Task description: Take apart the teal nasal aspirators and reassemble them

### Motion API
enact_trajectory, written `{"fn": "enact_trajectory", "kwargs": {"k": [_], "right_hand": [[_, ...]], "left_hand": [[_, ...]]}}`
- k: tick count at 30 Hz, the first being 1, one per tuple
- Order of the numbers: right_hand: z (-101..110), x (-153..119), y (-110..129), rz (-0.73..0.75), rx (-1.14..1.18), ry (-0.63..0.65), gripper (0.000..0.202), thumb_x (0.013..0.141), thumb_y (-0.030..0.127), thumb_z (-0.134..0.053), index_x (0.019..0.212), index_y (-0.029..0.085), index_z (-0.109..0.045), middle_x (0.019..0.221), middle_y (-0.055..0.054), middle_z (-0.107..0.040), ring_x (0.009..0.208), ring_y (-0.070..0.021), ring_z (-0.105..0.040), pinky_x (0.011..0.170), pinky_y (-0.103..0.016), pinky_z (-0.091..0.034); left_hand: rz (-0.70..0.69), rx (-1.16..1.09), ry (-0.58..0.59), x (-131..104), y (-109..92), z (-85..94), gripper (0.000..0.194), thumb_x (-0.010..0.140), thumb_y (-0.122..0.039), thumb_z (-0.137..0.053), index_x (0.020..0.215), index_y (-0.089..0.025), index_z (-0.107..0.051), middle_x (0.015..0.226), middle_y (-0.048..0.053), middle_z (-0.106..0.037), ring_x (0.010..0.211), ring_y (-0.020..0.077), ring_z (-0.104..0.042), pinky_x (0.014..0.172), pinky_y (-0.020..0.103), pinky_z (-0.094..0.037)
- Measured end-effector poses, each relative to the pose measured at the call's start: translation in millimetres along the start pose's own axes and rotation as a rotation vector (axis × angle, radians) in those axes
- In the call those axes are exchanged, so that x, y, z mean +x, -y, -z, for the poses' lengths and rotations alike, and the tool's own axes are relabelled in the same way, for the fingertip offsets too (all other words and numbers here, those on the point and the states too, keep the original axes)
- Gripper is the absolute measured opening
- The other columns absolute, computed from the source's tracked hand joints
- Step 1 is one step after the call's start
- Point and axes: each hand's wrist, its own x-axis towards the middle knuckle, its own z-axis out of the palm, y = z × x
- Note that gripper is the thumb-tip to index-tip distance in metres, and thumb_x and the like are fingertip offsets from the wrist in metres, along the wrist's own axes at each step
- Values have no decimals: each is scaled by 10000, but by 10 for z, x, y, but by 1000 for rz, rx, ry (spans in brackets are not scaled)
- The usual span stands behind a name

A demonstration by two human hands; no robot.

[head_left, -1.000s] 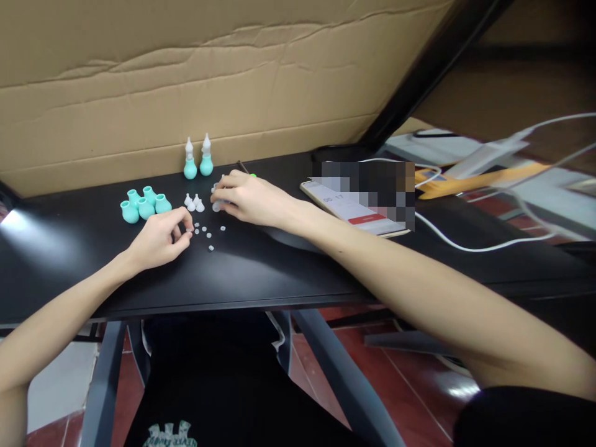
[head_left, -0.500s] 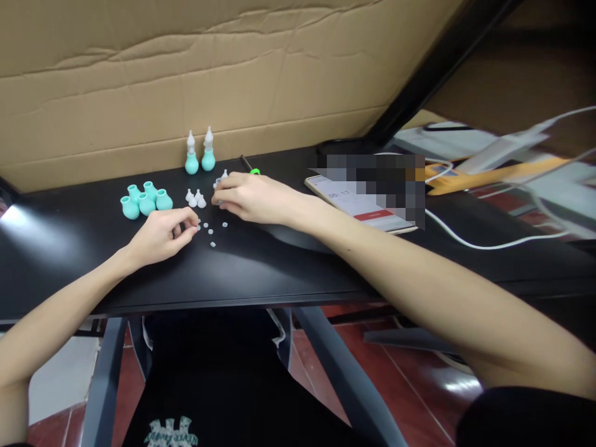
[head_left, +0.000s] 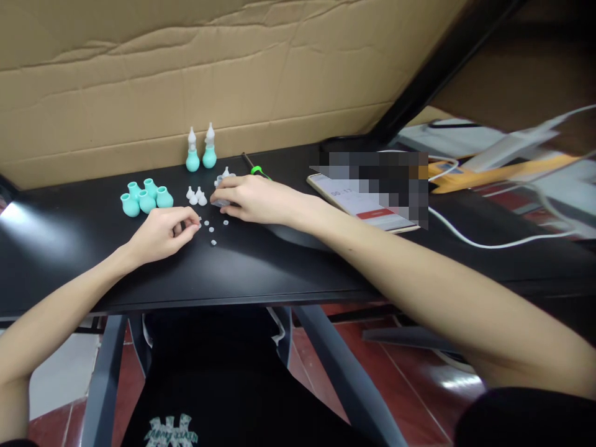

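Observation:
My left hand (head_left: 161, 234) rests on the black table with thumb and index finger pinched together. A small translucent disc (head_left: 200, 221) shows right at its fingertips; whether anything is between them is hidden. Several similar discs (head_left: 211, 230) lie scattered to the right of those fingertips. My right hand (head_left: 249, 197) is curled over a clear plastic piece (head_left: 220, 202), its fingers closed around it. Behind those fingers more clear plastic parts (head_left: 226, 173) stick up. White nozzle tips (head_left: 198, 197) stand in a cluster between the two hands.
Several open teal bulbs (head_left: 147, 202) stand grouped at the left. Two teal bulbs with white tips (head_left: 209, 156) stand upright near the cardboard wall (head_left: 195, 74). A dark rod with a green band (head_left: 256, 170), a phone (head_left: 377, 213) and a white cable (head_left: 488, 247) lie rightward.
My right fingers have shifted slightly, so more of the clear plastic piece shows beneath them. The left hand keeps its pinch. The whole view has moved a little.

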Motion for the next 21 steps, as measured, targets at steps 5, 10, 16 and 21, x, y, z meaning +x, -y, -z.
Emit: {"fn": "enact_trajectory", "kwargs": {"k": [5, 10, 16, 21], "right_hand": [[34, 22, 37, -10, 82, -36, 241, 956, 122, -604, 1123, 145, -776, 1083, -129, -751, 871, -217, -670, 779, -324, -482], [108, 37, 142, -169, 346, -233, 272, 880, 140, -646, 1114, 167, -782, 1013, -71, -798, 843, -191, -727, 813, -311, -531], [102, 67, 412, -280, 857, -286, 277, 833, 207, -731, 1108, 186, -741, 1070, -63, -805, 840, -183, -786, 798, -316, -637], [43, 83, 616, -203, 945, -300, 279, 895, 333, -778, 1130, 200, -709, 1095, -69, -786, 873, -195, -794, 790, -329, -684]], "left_hand": [[21, -6, 0, 8, -14, 6, 129, 1017, -210, -615, 936, -169, -707, 731, -35, -682, 513, 48, -532, 585, 204, -454], [114, -62, 4, 4, -31, 11, 113, 1009, -232, -608, 967, -172, -695, 808, -17, -737, 518, 51, -584, 579, 208, -465], [230, -132, -23, -2, -9, -17, 278, 1010, -295, -609, 1263, -187, -648, 900, -9, -777, 525, 63, -634, 563, 198, -482], [248, -175, -36, 12, -43, -29, 275, 1024, -299, -596, 1262, -170, -647, 929, 28, -794, 539, 86, -643, 541, 207, -484]]}}
